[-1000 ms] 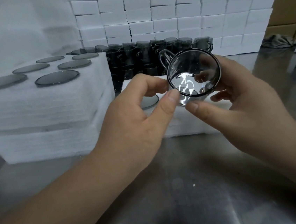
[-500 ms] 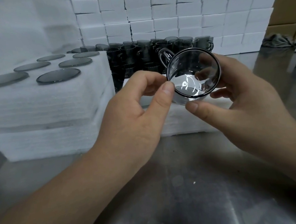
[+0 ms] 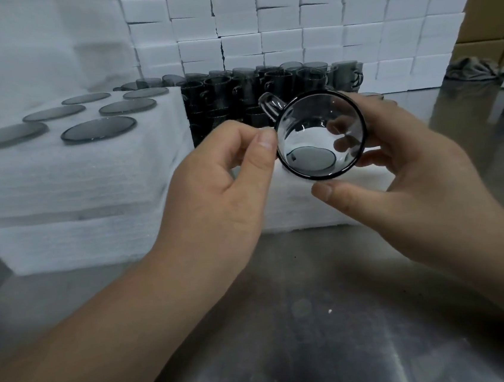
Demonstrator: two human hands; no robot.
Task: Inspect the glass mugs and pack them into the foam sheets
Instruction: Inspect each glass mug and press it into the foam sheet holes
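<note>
Now the right hand [image 3: 413, 173] cups the mug [image 3: 319, 135], fingers curled behind it, mouth facing near. Left hand [image 3: 222, 190] pinches its left rim, right of the foam [image 3: 72, 178].

Two hands are showing at mid-frame, the left hand [image 3: 222, 190] and the right hand [image 3: 413, 173], and together they are holding one glass mug [image 3: 315, 128]. Two piles of foam sheets are lying on the single tabletop [image 3: 319, 308]: a tall stack [image 3: 72, 178] at left and a low stack [image 3: 293, 208] at centre. Six round glass bases [image 3: 98, 129] are showing in the tall stack's top sheet, in two rows of three. At upper centre, loose mugs [image 3: 234, 93] are crowding together, well over a dozen and overlapping too much for an exact count. White foam blocks [image 3: 279, 17] are filling the background by the dozens. One grey cloth [image 3: 471, 69] is lying at the right edge, with at least two cardboard boxes [image 3: 478, 52] above it.
</note>
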